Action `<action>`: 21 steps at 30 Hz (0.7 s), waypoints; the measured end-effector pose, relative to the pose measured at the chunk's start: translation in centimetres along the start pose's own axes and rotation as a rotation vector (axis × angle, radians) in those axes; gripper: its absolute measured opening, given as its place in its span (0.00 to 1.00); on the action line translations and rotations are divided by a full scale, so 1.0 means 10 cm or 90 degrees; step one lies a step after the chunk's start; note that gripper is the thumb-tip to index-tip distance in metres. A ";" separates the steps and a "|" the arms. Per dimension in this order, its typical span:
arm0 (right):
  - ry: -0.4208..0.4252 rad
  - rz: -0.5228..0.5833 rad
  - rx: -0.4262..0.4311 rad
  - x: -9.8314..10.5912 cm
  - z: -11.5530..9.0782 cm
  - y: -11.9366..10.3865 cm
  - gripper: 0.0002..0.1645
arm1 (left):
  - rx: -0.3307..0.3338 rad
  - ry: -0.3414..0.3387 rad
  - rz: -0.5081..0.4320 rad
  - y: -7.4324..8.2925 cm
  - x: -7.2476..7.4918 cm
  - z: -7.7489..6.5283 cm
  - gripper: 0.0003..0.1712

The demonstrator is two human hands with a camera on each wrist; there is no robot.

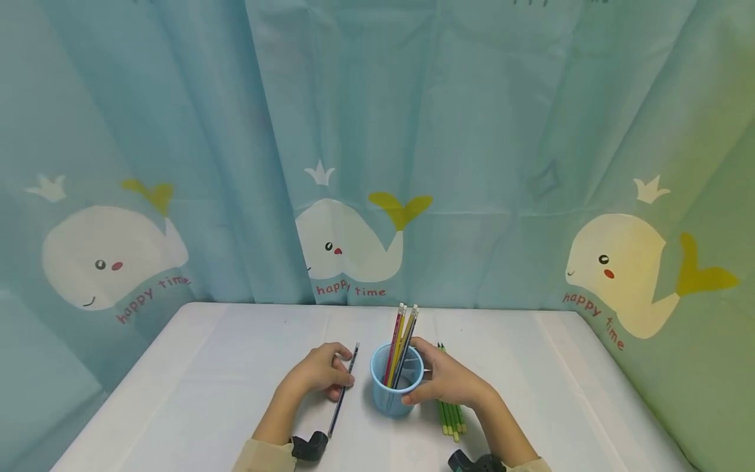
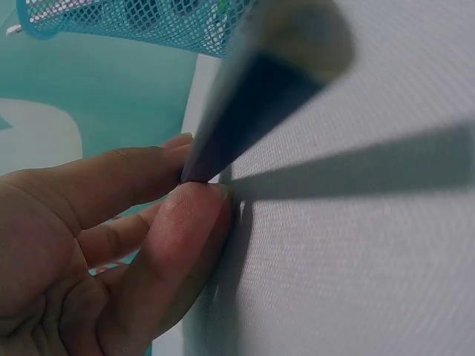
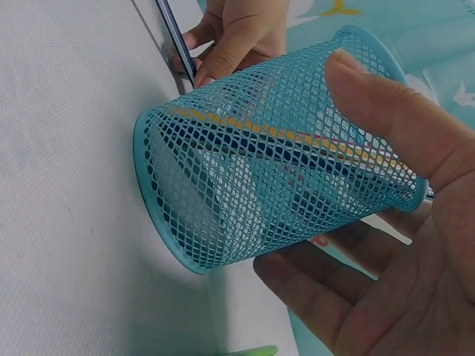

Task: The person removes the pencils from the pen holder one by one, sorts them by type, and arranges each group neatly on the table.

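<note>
Leftward of the upright blue mesh cup [image 1: 389,404], the left hand [image 1: 323,370] pinched a dark pencil [image 1: 337,414]. Right hand [image 1: 453,381] gripped the cup, several pencils [image 1: 392,354] leaning inside. Green pencils [image 1: 451,421] lay on the bench [image 1: 206,380], partly hidden by that hand.

Head view: left forearm [image 1: 283,413] is slanting toward 1 o'clock; left hand [image 1: 321,370] is pointing toward 3 o'clock, left thumb [image 1: 342,378] and left fingers [image 1: 339,351] pinching. Right forearm [image 1: 506,426] is slanting toward 11 o'clock; right hand [image 1: 451,379] is pointing toward 10 o'clock, gripping. Right wrist view: right thumb [image 3: 397,111] is pointing toward 10 o'clock, well apart from right fingers [image 3: 319,285]; left hand is showing near 12 o'clock.
</note>
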State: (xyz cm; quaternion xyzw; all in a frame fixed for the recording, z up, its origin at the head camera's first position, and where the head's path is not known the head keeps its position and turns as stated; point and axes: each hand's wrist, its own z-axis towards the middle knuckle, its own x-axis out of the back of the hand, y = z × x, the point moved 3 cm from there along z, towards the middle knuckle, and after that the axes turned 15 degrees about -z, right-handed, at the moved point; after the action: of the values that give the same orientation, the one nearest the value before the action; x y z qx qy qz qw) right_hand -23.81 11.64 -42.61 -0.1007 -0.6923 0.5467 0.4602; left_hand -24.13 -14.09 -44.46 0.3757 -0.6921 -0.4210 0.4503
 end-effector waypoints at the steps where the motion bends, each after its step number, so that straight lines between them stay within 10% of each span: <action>1: 0.000 0.000 0.001 0.00 0.00 0.00 0.53 | 0.001 0.002 0.005 0.00 0.00 0.00 0.28; 16: 0.003 -0.010 -0.003 0.00 0.00 0.04 0.55 | 0.002 0.025 0.046 0.05 -0.01 -0.03 0.31; 21: 0.002 -0.001 -0.004 -0.01 0.00 0.04 0.56 | -0.091 0.111 0.113 0.22 0.04 -0.06 0.24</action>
State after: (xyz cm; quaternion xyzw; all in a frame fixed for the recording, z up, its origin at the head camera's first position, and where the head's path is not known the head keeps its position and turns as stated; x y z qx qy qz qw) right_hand -23.88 11.73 -43.01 -0.1022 -0.6932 0.5443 0.4612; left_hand -24.02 -13.76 -42.17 0.3149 -0.6490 -0.3938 0.5697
